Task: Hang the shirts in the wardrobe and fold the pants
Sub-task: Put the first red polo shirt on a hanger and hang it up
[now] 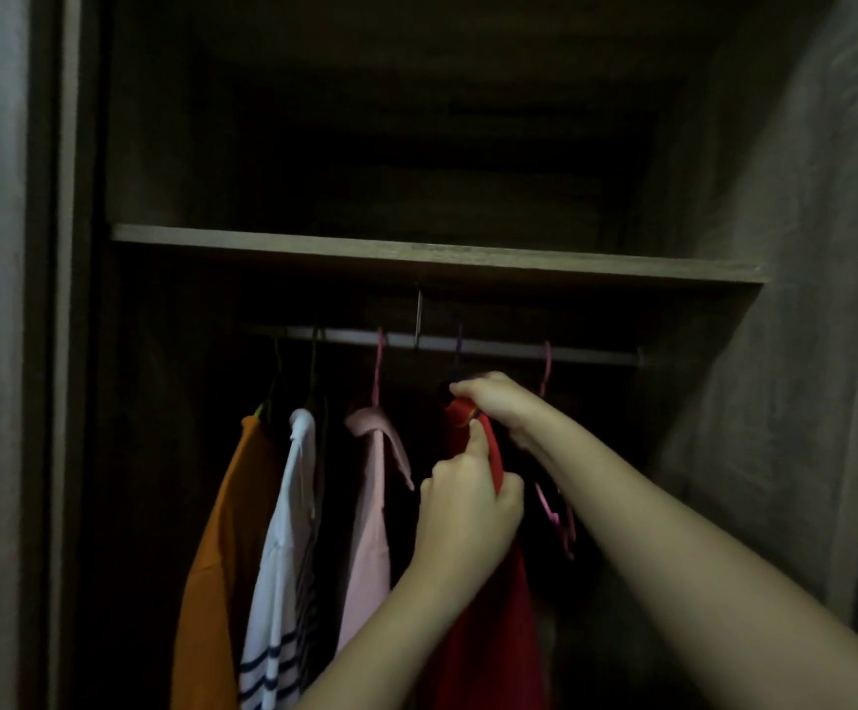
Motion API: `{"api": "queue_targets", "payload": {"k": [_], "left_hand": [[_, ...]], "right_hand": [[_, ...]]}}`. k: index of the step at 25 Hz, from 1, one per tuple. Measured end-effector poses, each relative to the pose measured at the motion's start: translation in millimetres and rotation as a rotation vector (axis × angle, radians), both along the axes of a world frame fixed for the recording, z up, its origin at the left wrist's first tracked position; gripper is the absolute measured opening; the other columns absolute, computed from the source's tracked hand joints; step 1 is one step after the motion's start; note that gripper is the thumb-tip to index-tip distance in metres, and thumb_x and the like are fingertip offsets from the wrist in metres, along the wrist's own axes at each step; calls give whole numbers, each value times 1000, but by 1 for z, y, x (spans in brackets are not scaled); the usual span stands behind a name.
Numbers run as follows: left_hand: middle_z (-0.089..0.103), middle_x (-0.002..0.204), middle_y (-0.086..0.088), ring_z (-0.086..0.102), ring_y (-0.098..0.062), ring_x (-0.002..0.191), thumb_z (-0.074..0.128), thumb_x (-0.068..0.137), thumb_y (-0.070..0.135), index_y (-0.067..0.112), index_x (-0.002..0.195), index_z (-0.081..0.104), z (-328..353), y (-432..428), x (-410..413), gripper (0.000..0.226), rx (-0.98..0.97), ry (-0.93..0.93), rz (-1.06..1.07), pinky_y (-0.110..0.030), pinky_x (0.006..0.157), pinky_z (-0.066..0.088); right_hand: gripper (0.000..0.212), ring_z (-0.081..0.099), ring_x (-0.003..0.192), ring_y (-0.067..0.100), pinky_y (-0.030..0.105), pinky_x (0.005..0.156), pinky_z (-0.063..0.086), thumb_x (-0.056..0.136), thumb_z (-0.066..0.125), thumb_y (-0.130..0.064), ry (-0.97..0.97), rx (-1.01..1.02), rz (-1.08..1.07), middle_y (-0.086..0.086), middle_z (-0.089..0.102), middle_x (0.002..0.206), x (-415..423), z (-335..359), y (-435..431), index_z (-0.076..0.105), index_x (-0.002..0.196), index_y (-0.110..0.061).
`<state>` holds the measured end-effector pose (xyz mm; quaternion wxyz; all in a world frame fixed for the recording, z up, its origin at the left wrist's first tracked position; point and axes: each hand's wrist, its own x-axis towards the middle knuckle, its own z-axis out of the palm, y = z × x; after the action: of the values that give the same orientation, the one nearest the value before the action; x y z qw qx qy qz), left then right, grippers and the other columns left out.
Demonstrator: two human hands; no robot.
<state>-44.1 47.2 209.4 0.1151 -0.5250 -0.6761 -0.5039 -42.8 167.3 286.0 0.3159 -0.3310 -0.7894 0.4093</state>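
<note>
Gripping soft red shirt (pixel 493 607) collar

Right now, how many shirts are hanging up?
4: orange shirt far left, striped white shirt, pink shirt, red shirt in both hands. Darkness may hide more.

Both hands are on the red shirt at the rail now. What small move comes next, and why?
Probably let go with the left hand and smooth the red shirt downward. Its purple hanger hook seems to sit over the metal rail, the right hand grips the collar, and the dark fabric looks bunched at the neck.
</note>
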Motion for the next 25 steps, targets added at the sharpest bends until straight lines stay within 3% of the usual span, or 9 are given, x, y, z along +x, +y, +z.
{"api": "queue_targets", "payload": {"k": [3, 5, 8, 12, 14, 16, 18, 21, 25], "left_hand": [[52, 63, 5, 63, -23, 79, 50, 87, 24, 18, 148, 26, 1, 14, -14, 66, -20, -30, -6, -34, 78, 46], [51, 62, 6, 61, -17, 70, 51, 87, 23, 20, 148, 26, -2, 23, -23, 66, -32, -86, -8, -24, 67, 45], [52, 64, 5, 54, -12, 64, 51, 87, 24, 23, 149, 23, -22, 32, -25, 68, -87, -101, 0, -19, 63, 40], [69, 91, -3, 66, -17, 85, 56, 87, 27, 22, 149, 25, -44, 39, -26, 69, -64, -174, -44, -16, 76, 46], [68, 109, -7, 63, -17, 99, 60, 87, 35, 17, 149, 23, -42, 35, -26, 74, -72, -169, -31, -9, 74, 37], [65, 117, -9, 61, -18, 104, 61, 85, 39, 15, 148, 25, -39, 23, -25, 76, -36, -150, -13, -11, 73, 35], [59, 131, -7, 59, -14, 108, 60, 85, 37, 15, 146, 33, -39, 3, -28, 70, 82, -126, 9, -10, 75, 35], [49, 140, 3, 46, 4, 120, 59, 81, 33, 19, 140, 43, -43, -38, -48, 62, 271, -189, 30, -2, 90, 34], [59, 128, 9, 53, 8, 115, 60, 78, 29, 25, 133, 49, -65, -117, -94, 56, 457, -373, 186, -20, 101, 42]], "right_hand": [[19, 58, 102, 21, 33, 93, 43, 94, 48, -24, -90, 66, 27, 10, 63, 112, -14, 7, 12, 62, 103, -16], [29, 54, 110, 24, 32, 92, 39, 96, 45, -22, -189, 133, 52, 11, 58, 124, -21, 6, 19, 57, 121, -13], [33, 52, 118, 28, 34, 99, 40, 96, 43, -21, -329, 153, 69, 14, 56, 129, -23, -7, 29, 55, 125, -9], [32, 56, 99, 22, 27, 85, 42, 97, 43, -21, -325, 174, 113, 17, 59, 126, -11, -18, 29, 57, 121, -7], [35, 55, 110, 24, 24, 81, 38, 97, 42, -24, -339, 337, 45, 14, 57, 128, -4, -12, 23, 56, 125, -8], [35, 54, 118, 26, 25, 86, 41, 95, 46, -27, -151, 408, -46, 12, 58, 127, 2, -11, 16, 57, 125, -11], [34, 56, 112, 16, 20, 84, 41, 93, 51, -25, 187, 306, -41, 6, 61, 121, 6, -16, -2, 57, 124, -13], [26, 56, 94, 1, 6, 72, 41, 94, 51, -18, 526, 102, 201, -4, 62, 105, 3, -32, -53, 58, 119, -18], [19, 60, 92, -2, 7, 77, 44, 94, 50, -15, 598, -41, 512, -11, 64, 97, -32, -71, -126, 58, 101, -31]]}}
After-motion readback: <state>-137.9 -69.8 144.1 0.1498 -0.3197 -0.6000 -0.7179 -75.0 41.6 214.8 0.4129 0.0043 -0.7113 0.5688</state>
